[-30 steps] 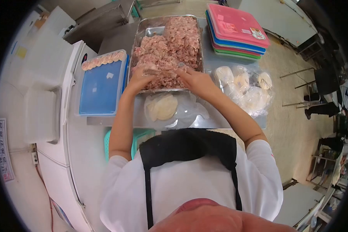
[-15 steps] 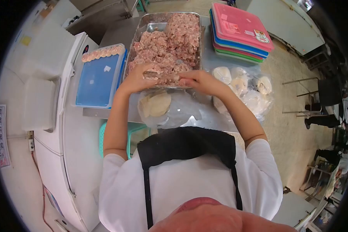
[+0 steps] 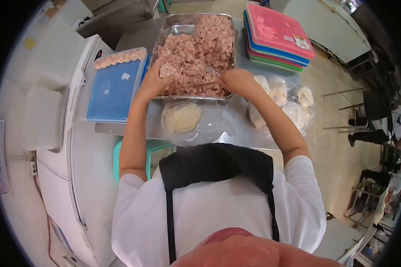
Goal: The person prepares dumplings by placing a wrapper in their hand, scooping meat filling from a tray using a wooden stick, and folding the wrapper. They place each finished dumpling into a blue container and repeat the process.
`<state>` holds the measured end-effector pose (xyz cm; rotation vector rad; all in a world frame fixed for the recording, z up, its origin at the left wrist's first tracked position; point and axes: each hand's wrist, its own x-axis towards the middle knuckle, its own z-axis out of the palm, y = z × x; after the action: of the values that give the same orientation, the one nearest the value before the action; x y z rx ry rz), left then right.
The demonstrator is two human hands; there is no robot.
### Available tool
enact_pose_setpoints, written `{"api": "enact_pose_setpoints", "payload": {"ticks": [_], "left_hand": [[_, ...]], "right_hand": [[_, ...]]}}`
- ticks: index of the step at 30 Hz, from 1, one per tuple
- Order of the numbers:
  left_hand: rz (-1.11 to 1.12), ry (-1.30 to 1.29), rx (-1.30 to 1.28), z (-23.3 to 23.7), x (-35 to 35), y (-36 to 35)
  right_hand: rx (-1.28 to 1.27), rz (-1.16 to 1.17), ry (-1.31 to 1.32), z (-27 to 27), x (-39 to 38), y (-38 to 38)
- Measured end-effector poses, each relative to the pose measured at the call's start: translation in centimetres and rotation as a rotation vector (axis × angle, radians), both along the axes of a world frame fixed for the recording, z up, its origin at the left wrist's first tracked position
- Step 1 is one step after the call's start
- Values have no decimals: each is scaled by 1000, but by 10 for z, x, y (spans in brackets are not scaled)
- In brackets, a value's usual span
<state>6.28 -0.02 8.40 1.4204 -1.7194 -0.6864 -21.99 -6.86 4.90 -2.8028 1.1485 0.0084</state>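
Note:
A metal tray [image 3: 161, 31] heaped with minced meat [image 3: 214, 40] stands on the table. At its near left edge my left hand [image 3: 153, 83] is closed around a wrapper with meat on it [image 3: 168, 70]. My right hand [image 3: 237, 82], at the tray's near right corner, is closed on a thin stick [image 3: 202, 83] that points left and touches the meat. Round pale wrappers [image 3: 182, 117] lie on a plastic bag just below the tray.
On the left, a blue tray [image 3: 109, 91] holds a row of filled pieces [image 3: 120, 58]. Stacked lidded boxes [image 3: 278, 33] stand at the back right. Bagged white bundles [image 3: 294, 100] lie beside my right forearm. A green stool [image 3: 151, 153] is under the table.
My left hand has moved left and up, and my right hand has moved right and up. They are now farther apart, and the stick lies over the meat.

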Motion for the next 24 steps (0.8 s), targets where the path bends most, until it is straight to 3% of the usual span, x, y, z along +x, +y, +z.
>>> {"api": "enact_pose_setpoints", "payload": {"ticks": [1, 4, 6, 9, 12, 15, 18, 19, 21, 24], "left_hand": [[0, -16, 13, 1, 0, 0], [14, -9, 370, -7, 15, -14], [28, -16, 299, -10, 21, -14], [24, 23, 156, -21, 28, -12], [-50, 168, 68, -27, 32, -14], [-166, 170, 35, -15, 26, -15], [-276, 120, 224, 22, 18, -10], [-312, 109, 326, 30, 17, -8], [-345, 8, 138, -8, 32, -24], [-358, -98, -49, -38, 46, -27]], "right_hand": [[30, -2, 37, 0, 11, 8], [103, -15, 62, 1, 30, 31], [135, -30, -27, -4, 21, 35], [400, -79, -356, -18, -3, 26], [684, -335, -659, 0, -10, 30], [694, -295, -769, 46, 8, 42], [190, -72, -851, 38, 38, 51], [180, -39, -829, 39, 39, 53], [158, 27, -783, 43, 37, 55], [196, -74, -501, 79, 6, 49]]}}
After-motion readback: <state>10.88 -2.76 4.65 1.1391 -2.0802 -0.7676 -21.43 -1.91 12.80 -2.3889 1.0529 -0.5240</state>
